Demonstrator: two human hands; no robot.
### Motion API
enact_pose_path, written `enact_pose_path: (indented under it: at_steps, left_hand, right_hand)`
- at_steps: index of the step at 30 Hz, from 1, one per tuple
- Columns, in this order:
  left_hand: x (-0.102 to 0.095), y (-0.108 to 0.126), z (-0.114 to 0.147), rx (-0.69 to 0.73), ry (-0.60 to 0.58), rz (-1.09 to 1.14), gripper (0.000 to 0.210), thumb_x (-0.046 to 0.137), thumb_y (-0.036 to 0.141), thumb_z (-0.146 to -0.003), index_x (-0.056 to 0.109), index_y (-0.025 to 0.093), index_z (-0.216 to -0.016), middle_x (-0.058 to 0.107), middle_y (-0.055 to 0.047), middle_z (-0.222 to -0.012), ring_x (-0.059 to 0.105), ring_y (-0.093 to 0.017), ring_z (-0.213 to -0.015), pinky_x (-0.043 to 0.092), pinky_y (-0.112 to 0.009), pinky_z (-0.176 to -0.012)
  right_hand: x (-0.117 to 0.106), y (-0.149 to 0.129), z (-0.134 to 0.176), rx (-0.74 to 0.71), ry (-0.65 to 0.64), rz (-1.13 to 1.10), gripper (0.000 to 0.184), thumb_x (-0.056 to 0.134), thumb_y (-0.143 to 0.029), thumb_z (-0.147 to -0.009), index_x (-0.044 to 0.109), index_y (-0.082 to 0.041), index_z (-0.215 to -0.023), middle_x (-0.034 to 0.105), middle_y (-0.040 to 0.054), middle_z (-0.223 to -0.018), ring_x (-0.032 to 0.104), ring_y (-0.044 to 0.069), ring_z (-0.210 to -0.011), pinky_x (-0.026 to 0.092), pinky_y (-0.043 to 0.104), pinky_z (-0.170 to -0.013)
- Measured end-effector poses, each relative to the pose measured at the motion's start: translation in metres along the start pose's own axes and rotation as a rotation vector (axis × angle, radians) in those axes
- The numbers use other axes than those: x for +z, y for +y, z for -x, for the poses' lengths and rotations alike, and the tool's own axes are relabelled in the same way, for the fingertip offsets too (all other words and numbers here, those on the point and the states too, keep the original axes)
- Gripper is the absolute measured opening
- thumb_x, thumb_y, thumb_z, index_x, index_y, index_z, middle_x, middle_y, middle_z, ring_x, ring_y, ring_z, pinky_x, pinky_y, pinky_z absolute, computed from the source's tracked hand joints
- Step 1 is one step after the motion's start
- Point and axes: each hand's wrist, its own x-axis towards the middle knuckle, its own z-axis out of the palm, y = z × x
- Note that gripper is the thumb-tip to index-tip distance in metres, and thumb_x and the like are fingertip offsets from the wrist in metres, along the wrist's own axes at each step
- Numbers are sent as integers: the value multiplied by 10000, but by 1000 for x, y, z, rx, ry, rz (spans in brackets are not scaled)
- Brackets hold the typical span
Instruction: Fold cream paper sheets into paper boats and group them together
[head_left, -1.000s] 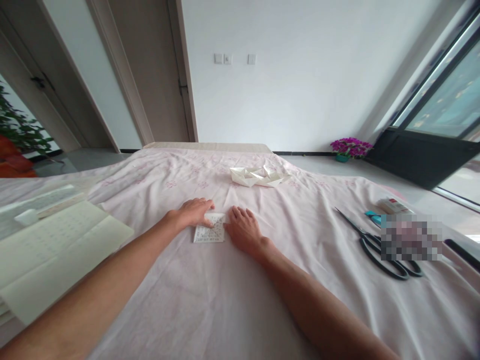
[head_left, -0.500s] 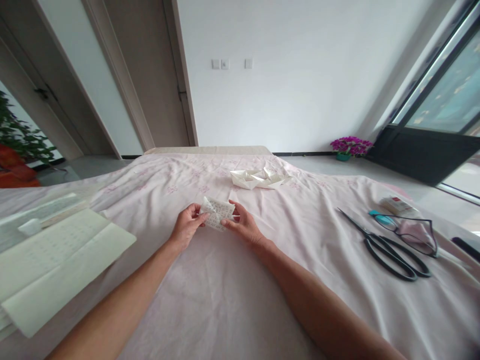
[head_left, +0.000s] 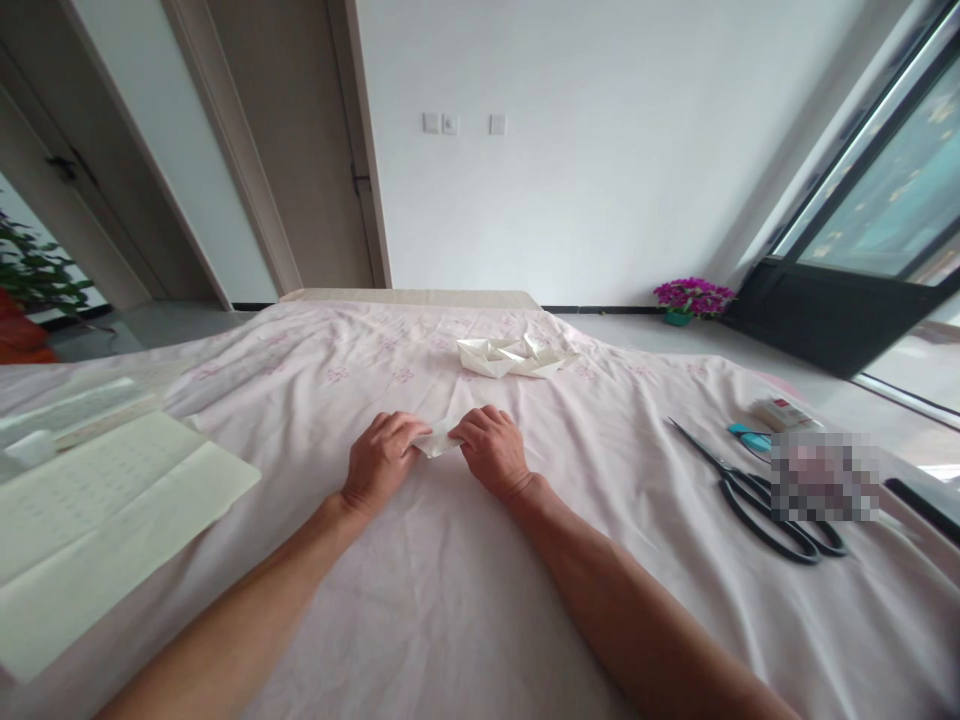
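Note:
Between my hands, low over the bed-like surface, is a small piece of folded paper (head_left: 439,440). My left hand (head_left: 382,455) grips its left side with the fingers curled over it. On the opposite side my right hand (head_left: 493,448) pinches the paper, knuckles up. Both hands cover much of the paper, so its full shape is hidden. Beyond them, folded white paper boats (head_left: 514,358) rest on the pink-white cloth (head_left: 420,580).
Cream paper sheets (head_left: 127,500) lie at the left, with a white block (head_left: 30,448) near them. Black-handled scissors (head_left: 750,495) lie on the right, beside a small box (head_left: 784,412) and a pixelated patch. Purple flowers (head_left: 691,298) stand on the floor by the wall.
Both hands have turned over the paper with knuckles up, and its printed face no longer shows. The view has shifted slightly.

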Motion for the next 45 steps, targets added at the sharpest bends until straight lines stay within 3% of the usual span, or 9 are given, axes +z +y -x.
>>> enact_pose_path:
  at_steps: [4, 10, 18, 27, 32, 45]
  left_hand:
    - [4, -3, 4, 74, -132, -78, 237, 562, 113, -812, 676, 253, -965, 683, -27, -968, 556, -216, -936, 458, -340, -833]
    - [11, -8, 4, 101, -175, -23, 241, 556, 118, -832, 688, 253, -982, 694, -21, -962, 570, -194, -920, 459, -312, -810]
    - [15, -25, 0, -49, -175, 171, 103, 603, 264, -847, 700, 234, -868, 686, -7, -896, 603, -163, -874, 456, -264, -787]
    - [23, -39, -7, -192, -180, 187, 173, 583, 351, -842, 675, 211, -800, 663, -12, -880, 603, -152, -824, 436, -244, -730]
    - [26, -44, -10, -200, -186, 150, 217, 561, 374, -851, 653, 199, -763, 640, -29, -873, 587, -164, -841, 431, -263, -747]
    - [31, -39, -10, -161, -183, -17, 184, 548, 320, -871, 607, 181, -765, 578, -63, -909, 552, -187, -887, 429, -304, -846]
  right_hand:
    - [4, 1, -1, -21, -122, 22, 210, 503, -193, -895, 702, -248, -929, 656, 37, -946, 496, 191, -935, 326, 313, -803]
    - [0, 1, 5, 27, -132, 48, 205, 540, -221, -879, 723, -285, -948, 641, 26, -1039, 478, 194, -977, 337, 311, -827]
    - [0, 9, 4, 108, -165, -10, 179, 550, -346, -906, 710, -269, -928, 660, 16, -906, 514, 175, -898, 346, 262, -767]
    - [6, 13, 1, 249, -168, -1, 317, 436, -416, -955, 670, -231, -849, 669, 28, -897, 541, 167, -842, 336, 257, -742]
    - [8, 10, 0, 305, -176, -5, 292, 453, -418, -946, 660, -229, -864, 677, 29, -909, 547, 173, -863, 330, 271, -782]
    - [15, 8, -3, 372, -163, 32, 199, 495, -410, -919, 598, -241, -903, 684, 7, -932, 526, 202, -871, 292, 295, -715]
